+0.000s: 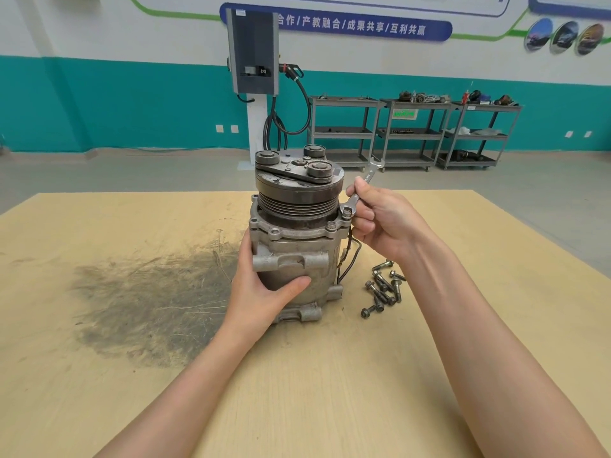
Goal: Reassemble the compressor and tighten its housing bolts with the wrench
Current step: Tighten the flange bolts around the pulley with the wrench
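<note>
The wooden table (429,375) bears the upright compressor (294,246), loose bolts (383,289) beside it.

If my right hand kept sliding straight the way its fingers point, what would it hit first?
Probably the compressor: the right hand, gripping the wrench, points left toward the ribbed pulley and the bolt under the wrench's ring end. Depth is uncertain.

Grey cast-metal compressor (294,246) with black grooved pulley on top stands upright on tan wooden table (330,375). Left hand (264,285) wraps its lower body, thumb across the front. Right hand (380,219) grips silver combination wrench (358,190), ring end seated on a flange bolt (347,212) at right. Loose dark bolts (383,287) lie just right of the base. Dark grease smear (152,302) left.
</note>
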Motion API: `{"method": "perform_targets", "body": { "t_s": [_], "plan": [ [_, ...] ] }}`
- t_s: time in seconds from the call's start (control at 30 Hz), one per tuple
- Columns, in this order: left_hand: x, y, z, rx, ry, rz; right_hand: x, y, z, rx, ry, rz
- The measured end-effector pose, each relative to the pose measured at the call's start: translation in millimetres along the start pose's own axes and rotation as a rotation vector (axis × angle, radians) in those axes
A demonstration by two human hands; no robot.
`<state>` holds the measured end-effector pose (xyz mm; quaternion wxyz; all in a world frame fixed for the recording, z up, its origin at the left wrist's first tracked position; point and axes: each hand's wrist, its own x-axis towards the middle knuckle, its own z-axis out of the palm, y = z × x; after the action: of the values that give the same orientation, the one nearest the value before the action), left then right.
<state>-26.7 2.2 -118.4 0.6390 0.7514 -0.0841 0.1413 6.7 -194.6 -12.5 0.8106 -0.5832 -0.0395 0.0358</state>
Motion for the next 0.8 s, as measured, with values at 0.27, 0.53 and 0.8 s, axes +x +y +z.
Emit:
{"method": "perform_targets", "body": {
  "t_s": [0.27,0.53,0.8],
  "plan": [
    [-1,0,-1,0.004,-0.008,-0.003,-2,22,6,-0.053,0.167,-0.346],
    [-1,1,-1,0.006,0.0,-0.003,-7,52,13,-0.354,0.396,-1.076],
    [-1,1,0,-0.005,-0.006,-0.009,-8,23,13,-0.117,0.29,-0.846]
  ]
}}
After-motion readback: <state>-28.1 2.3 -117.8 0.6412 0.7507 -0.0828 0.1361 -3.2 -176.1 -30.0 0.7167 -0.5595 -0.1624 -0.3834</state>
